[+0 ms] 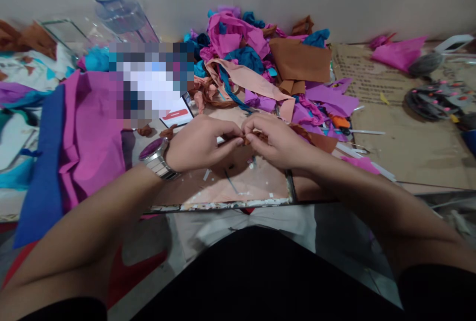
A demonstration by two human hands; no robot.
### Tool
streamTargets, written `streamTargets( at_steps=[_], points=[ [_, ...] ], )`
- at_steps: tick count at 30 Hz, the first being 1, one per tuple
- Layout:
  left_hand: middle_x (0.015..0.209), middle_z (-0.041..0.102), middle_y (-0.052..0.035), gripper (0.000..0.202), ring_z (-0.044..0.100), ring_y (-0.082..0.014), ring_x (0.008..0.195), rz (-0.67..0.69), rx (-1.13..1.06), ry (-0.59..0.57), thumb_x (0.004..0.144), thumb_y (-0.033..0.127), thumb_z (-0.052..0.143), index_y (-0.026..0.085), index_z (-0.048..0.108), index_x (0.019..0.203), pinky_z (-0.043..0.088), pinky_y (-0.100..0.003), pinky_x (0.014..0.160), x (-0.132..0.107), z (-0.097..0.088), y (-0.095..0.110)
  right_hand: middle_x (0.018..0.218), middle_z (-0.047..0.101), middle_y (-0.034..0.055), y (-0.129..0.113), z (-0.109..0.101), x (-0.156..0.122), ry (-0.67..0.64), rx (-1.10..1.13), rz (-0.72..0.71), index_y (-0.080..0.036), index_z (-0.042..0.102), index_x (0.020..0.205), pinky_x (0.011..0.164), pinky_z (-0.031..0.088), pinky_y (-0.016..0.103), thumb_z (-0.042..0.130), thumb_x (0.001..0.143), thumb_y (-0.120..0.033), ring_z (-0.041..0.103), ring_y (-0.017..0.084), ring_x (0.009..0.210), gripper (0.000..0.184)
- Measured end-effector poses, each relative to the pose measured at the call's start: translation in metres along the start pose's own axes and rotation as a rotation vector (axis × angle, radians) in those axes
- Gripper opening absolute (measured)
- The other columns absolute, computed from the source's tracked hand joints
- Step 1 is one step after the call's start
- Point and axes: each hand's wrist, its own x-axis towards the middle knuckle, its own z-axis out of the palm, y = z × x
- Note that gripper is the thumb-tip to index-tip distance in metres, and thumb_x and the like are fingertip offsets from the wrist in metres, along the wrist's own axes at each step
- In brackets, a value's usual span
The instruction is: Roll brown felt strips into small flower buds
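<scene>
Over the front part of the table, my left hand (203,143) and my right hand (277,141) meet fingertip to fingertip. Both are closed in a pinch on a small piece of brown paper (246,140), mostly hidden by the fingers. A wristwatch (158,157) circles my left wrist. Small twisted brown paper pieces (145,131) lie just beyond that wrist. A phone (176,115) with a lit, partly blurred-out screen rests behind my left hand.
Crumpled coloured paper (241,48) is heaped against the wall. Pink sheets (92,137) and a blue sheet (40,167) hang over the left table edge. A bottle (122,18) stands behind. Cardboard (401,147) and a pincushion-like dish with pink-headed pins (439,100) lie right.
</scene>
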Motion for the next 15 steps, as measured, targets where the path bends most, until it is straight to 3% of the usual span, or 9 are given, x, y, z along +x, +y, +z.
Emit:
streamTargets(
  at_steps=[9,15],
  points=[
    [0.078,0.078,-0.0002,0.026,0.065,-0.011,0.064,0.015,-0.041,-0.044,0.099,0.036,0.06,0.018,0.078,0.092,0.041,-0.024,0.064,0.0,-0.004,-0.001,0.101,0.073,0.0068,0.002,0.0,-0.001,0.015,0.111,-0.023,-0.021,0.06,0.087,0.086,0.049,0.034,0.054,0.094,-0.017,0.064,0.02,0.091,0.01],
    [0.073,0.074,0.0001,0.028,0.061,-0.0107,0.061,-0.089,-0.157,-0.143,0.099,0.036,0.059,0.016,0.077,0.092,0.041,-0.023,0.061,0.003,-0.011,-0.007,0.098,0.071,0.0055,0.005,-0.002,-0.002,0.106,0.138,-0.009,-0.02,0.065,0.094,0.083,0.05,0.032,0.058,0.097,-0.021,0.065,0.018,0.089,0.007]
  ],
)
